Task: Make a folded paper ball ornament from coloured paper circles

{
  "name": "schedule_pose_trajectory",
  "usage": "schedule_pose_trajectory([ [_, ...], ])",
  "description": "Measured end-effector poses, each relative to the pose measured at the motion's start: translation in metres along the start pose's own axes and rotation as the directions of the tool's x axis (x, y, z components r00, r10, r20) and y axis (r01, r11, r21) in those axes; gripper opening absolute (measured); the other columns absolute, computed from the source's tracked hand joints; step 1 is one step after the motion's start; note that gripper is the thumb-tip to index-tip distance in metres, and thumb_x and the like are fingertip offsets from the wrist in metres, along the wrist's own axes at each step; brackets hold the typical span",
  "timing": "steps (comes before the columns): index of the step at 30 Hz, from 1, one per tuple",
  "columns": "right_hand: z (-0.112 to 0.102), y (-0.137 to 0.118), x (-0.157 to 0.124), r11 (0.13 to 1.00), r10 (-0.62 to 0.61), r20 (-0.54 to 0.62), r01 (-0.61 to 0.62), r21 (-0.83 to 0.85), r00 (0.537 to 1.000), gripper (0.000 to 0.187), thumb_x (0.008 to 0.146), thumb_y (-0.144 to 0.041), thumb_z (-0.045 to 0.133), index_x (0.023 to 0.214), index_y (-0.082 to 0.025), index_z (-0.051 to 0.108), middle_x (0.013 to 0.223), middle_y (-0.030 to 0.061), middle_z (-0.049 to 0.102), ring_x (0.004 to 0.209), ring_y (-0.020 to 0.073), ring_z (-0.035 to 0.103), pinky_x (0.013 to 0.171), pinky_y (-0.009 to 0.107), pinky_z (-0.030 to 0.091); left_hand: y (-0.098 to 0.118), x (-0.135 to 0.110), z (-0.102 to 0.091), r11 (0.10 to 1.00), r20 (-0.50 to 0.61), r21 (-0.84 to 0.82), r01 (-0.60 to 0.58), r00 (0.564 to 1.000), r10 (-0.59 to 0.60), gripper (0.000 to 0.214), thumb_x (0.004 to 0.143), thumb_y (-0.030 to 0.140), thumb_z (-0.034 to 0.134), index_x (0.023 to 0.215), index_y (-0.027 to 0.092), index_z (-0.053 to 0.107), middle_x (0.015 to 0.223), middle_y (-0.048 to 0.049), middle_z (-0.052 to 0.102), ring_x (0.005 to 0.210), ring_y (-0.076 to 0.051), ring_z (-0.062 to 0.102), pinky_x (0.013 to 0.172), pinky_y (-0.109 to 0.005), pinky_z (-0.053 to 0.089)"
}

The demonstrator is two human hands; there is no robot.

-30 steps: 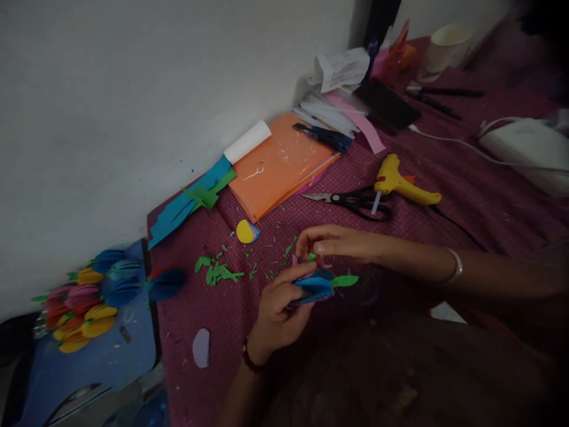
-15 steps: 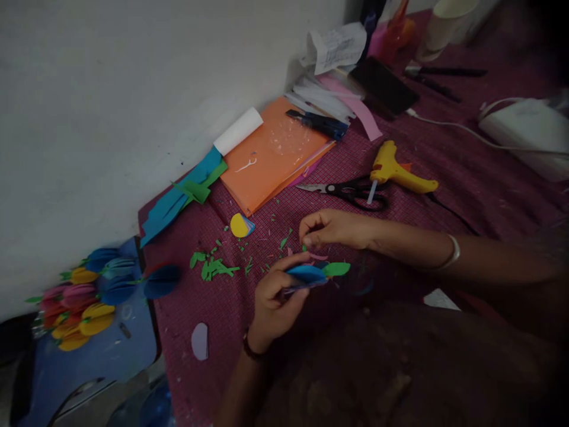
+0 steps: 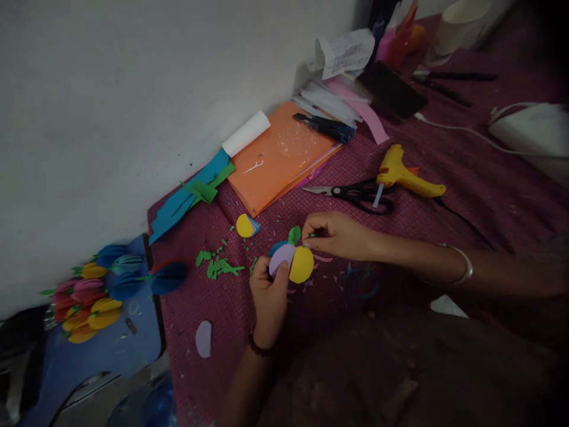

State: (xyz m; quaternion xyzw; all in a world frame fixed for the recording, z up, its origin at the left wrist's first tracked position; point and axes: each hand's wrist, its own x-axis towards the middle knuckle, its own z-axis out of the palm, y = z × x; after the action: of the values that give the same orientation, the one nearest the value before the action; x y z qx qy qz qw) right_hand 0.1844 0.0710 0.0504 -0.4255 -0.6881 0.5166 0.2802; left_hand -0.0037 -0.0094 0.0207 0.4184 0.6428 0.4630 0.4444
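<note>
My left hand (image 3: 268, 295) grips a folded paper ornament (image 3: 293, 262) with lilac, yellow and blue leaves and a green leaf on top, held upright over the magenta cloth (image 3: 400, 237). My right hand (image 3: 336, 235) sits just right of it, fingers pinched on a tiny green scrap beside the ornament's green leaf. Both wrists wear bracelets.
Black scissors (image 3: 361, 195) and a yellow glue gun (image 3: 406, 178) lie behind my right hand. An orange paper stack (image 3: 278, 160), green scraps (image 3: 217, 268), a small stack of yellow and blue paper discs (image 3: 246, 226) and a lilac half-disc (image 3: 204, 338) lie around. Finished paper ornaments (image 3: 102, 290) rest at the left on a blue surface.
My left hand has turned the ornament from flat, blue side up, to upright, showing lilac and yellow faces. My right hand has kept its pinch and stayed close by it.
</note>
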Motion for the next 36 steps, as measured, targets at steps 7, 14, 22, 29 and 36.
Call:
schedule_pose_trajectory([
  [7,0.007,0.004,0.0008,0.98,-0.092,0.011,0.092,-0.174,0.996,0.006,0.08,-0.017,0.058,0.076,-0.015,0.063,0.073,0.0006,0.061,0.068,0.0118,0.054,0.063,0.023,0.036,-0.0015,-0.0008,0.0035,1.0,0.025,-0.005,0.016,1.0,-0.016,0.021,0.081,0.033,0.065,0.075,0.017,0.052,0.068,0.0047,0.05,0.06,-0.008,0.048,0.056,-0.018,0.04],
  [14,0.0074,0.0056,0.0006,0.938,-0.185,0.012,0.18,-0.298,0.983,0.007,0.082,-0.017,0.058,0.078,-0.015,0.063,0.076,0.0019,0.063,0.074,0.0138,0.055,0.071,0.026,0.035,0.0031,-0.0028,0.0061,1.0,0.025,-0.013,0.001,1.0,0.0,0.025,0.08,0.032,0.065,0.07,0.018,0.047,0.064,0.006,0.045,0.057,-0.008,0.043,0.053,-0.018,0.039],
  [22,0.0082,0.0068,-0.0008,0.931,-0.185,-0.004,0.174,-0.32,0.983,0.005,0.081,-0.019,0.06,0.078,-0.017,0.063,0.076,0.0009,0.064,0.072,0.0134,0.055,0.07,0.026,0.034,0.0031,-0.0038,0.0065,0.999,0.04,-0.035,0.033,0.999,-0.032,0.028,0.08,0.035,0.066,0.07,0.018,0.045,0.064,0.006,0.044,0.056,-0.008,0.043,0.05,-0.017,0.039],
  [29,0.0081,0.0038,-0.0025,0.919,-0.187,-0.006,0.173,-0.354,0.982,0.002,0.079,-0.018,0.062,0.079,-0.017,0.061,0.075,-0.0003,0.062,0.071,0.0128,0.054,0.07,0.026,0.033,0.0022,-0.0057,0.007,0.996,0.034,-0.083,0.039,0.999,-0.036,0.03,0.078,0.035,0.068,0.068,0.018,0.045,0.062,0.0068,0.044,0.053,-0.006,0.043,0.05,-0.016,0.039],
  [36,0.009,0.0008,-0.0048,0.934,-0.186,-0.054,0.16,-0.319,0.981,0.01,0.078,-0.018,0.061,0.086,-0.018,0.055,0.072,-0.003,0.058,0.065,0.0106,0.051,0.068,0.025,0.032,0.0028,-0.0052,0.0094,0.963,0.072,-0.226,0.143,0.989,-0.13,0.024,0.076,0.036,0.07,0.08,0.017,0.055,0.073,0.0033,0.059,0.056,-0.008,0.054,0.051,-0.017,0.044],
])
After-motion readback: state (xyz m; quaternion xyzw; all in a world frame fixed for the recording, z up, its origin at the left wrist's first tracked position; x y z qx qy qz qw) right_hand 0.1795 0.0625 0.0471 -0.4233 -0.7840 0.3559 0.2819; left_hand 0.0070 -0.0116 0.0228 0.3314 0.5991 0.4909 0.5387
